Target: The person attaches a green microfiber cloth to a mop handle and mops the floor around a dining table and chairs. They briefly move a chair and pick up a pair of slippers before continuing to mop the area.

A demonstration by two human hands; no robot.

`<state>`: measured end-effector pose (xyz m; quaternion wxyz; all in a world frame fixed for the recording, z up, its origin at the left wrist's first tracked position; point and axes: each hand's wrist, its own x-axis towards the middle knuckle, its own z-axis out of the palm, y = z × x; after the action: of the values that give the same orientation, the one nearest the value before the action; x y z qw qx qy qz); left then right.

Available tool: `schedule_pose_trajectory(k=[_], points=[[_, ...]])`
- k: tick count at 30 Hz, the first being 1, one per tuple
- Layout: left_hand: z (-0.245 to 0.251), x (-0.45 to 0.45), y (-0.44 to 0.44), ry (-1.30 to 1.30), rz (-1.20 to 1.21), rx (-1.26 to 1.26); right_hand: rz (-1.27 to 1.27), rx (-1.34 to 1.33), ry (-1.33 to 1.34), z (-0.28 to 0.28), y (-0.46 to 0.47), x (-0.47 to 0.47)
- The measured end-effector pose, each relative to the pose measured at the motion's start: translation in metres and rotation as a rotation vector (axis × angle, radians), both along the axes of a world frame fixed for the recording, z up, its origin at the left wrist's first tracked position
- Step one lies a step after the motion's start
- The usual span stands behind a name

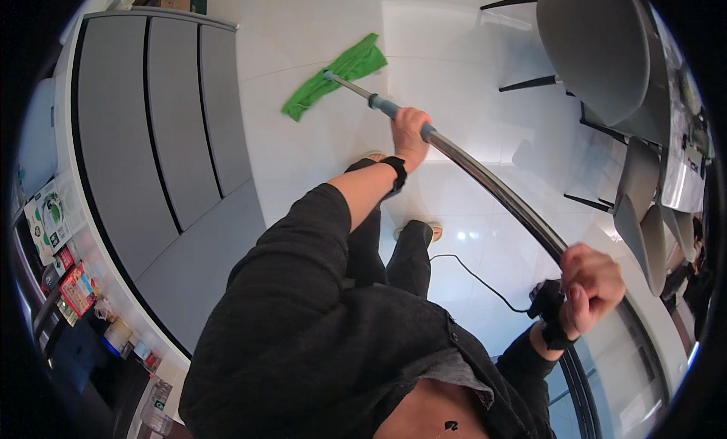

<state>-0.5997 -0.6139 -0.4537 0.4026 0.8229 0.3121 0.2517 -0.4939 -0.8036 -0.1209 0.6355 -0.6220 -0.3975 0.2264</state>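
A flat mop with a green cloth head (335, 78) rests on the pale tiled floor, ahead of my feet. Its metal pole (494, 183) runs slantwise from the head towards my right side. My left hand (411, 135) is wrapped around the blue-grey grip on the lower part of the pole. Around the pole's upper end my right hand (592, 285) is closed, nearer my body. Both wrists carry black bands. The very top of the pole is hidden by my right hand.
Grey cabinets (113, 126) stand along the left, under a white counter (102, 257) bearing packets and a clear plastic container (156, 408). Grey chairs (596, 52) with black legs are at the right beside a table (684, 177). A black cable (477, 280) trails over the floor near my feet.
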Motion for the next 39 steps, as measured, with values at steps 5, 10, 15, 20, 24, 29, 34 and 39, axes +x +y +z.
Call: schedule_pose_trajectory(k=[5, 10, 15, 20, 24, 29, 34, 39], points=[[0.014, 0.018, -0.117, -0.018, -0.161, 0.016, -0.118, -0.029, -0.076, 0.021, -0.114, -0.025], [0.017, 0.02, -0.255, -0.036, -0.339, -0.013, -0.419, -0.106, -0.092, 0.025, -0.257, -0.071], [0.037, -0.012, -0.403, -0.08, -0.466, -0.093, -0.69, -0.132, -0.176, 0.057, -0.377, -0.124], [0.074, -0.044, -0.489, 0.008, -0.667, -0.337, -0.56, -0.208, -0.155, 0.099, -0.467, -0.146], [0.114, -0.041, -0.514, 0.198, -0.94, -0.38, -0.635, -0.103, -0.122, 0.136, -0.507, -0.155], [0.113, 0.005, -0.486, 0.331, -1.116, -0.296, -1.171, -0.174, -0.306, 0.1, -0.49, -0.158], [0.054, 0.034, -0.39, 0.448, -1.054, -0.188, -1.054, 0.135, 0.135, 0.009, -0.44, -0.131], [0.023, 0.001, -0.289, 0.453, -0.798, -0.106, -1.027, 0.046, 0.25, -0.023, -0.348, -0.123]])
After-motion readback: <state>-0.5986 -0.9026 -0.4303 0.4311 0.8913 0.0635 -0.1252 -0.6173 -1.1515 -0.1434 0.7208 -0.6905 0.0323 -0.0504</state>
